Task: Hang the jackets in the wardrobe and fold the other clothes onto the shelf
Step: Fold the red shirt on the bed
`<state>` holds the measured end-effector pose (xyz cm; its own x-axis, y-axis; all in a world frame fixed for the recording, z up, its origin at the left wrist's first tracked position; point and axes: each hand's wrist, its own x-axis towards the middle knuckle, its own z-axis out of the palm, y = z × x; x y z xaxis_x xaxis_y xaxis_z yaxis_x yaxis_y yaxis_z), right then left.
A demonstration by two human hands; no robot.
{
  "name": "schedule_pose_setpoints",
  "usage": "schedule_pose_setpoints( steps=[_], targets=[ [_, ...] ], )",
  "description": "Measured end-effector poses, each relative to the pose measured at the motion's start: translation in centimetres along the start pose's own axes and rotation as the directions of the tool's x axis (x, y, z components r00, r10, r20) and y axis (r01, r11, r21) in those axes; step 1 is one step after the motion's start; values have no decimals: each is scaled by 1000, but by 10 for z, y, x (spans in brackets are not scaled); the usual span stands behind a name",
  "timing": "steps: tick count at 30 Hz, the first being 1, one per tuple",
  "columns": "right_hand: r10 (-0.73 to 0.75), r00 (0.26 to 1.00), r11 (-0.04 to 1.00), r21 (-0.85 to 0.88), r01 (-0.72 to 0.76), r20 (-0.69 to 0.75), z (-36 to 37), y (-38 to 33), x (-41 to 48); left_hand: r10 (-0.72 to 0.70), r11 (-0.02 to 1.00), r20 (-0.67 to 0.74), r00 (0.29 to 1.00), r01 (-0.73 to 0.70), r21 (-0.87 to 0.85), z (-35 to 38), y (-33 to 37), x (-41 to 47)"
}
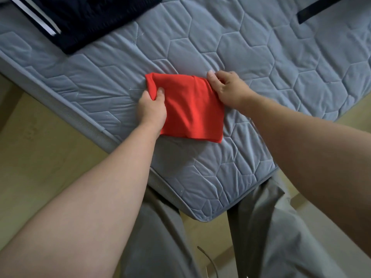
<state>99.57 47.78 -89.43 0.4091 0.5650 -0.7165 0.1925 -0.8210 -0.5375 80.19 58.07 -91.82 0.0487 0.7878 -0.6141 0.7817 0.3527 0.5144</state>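
A red garment (190, 109), folded into a small rectangle, lies on the grey quilted mattress (261, 63) near its corner. My left hand (152, 109) grips the garment's left edge, thumb on top and fingers tucked beneath. My right hand (226, 87) pinches the upper right corner of the garment, fingers curled. A dark navy garment with white stripes (80, 19) lies on the mattress at the upper left.
The mattress corner (202, 215) points toward my legs in grey trousers (271, 237). Yellowish floor (40, 141) runs along the left side of the bed. A black strap (313, 11) lies on the mattress at the upper right.
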Motion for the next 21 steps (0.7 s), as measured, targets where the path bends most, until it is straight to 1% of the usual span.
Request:
schedule_pose_setpoints(
  steps=[3, 6, 7, 8, 9, 11, 13, 14, 15, 16, 18, 20, 21],
  targets=[
    [-35, 999, 998, 55, 34, 15, -2, 0, 0, -43, 997, -3, 999, 42, -71, 1, -3, 1],
    [62, 996, 985, 155, -70, 59, -9, 5, -2, -83, 970, 86, 993, 101, -223, -3, -7, 4],
    [87, 993, 983, 153, -98, 77, -12, 8, -2, -87, 960, 119, 989, 115, -255, -5, -7, 5],
    [92, 992, 990, 100, -101, 87, -16, 10, -2, -83, 957, 139, 987, 118, -266, -7, -8, 6],
    [76, 992, 997, 11, -78, 97, -20, 11, -2, -76, 958, 144, 987, 113, -262, -9, -8, 7],
    [19, 990, 988, -157, 3, 137, -28, 9, 0, -66, 964, 151, 986, 102, -247, -10, -7, 8],
    [9, 985, 970, -242, 33, 170, -33, 4, 0, -79, 964, 140, 987, 111, -240, -8, -3, 6],
    [11, 985, 961, -274, 37, 172, -33, 2, 1, -89, 971, 109, 990, 111, -210, -7, -1, 5],
    [13, 986, 950, -309, 39, 165, -33, 1, 1, -82, 987, 52, 995, 88, -133, -5, 1, 3],
    [6, 989, 943, -329, 43, 147, -31, -1, 1, -50, 999, -19, 999, 50, -17, -3, 2, 2],
    [-4, 993, 958, -284, 37, 119, -26, -2, 1, 35, 980, -134, 990, -8, 197, 1, 5, -1],
    [-9, 991, 975, -220, 38, 133, -26, 1, -2, 63, 960, -191, 979, -7, 278, 4, 8, 0],
    [-28, 987, 972, -226, 64, 156, -28, 4, -4, 61, 954, -207, 976, 5, 301, 5, 7, 3]
  ],
)
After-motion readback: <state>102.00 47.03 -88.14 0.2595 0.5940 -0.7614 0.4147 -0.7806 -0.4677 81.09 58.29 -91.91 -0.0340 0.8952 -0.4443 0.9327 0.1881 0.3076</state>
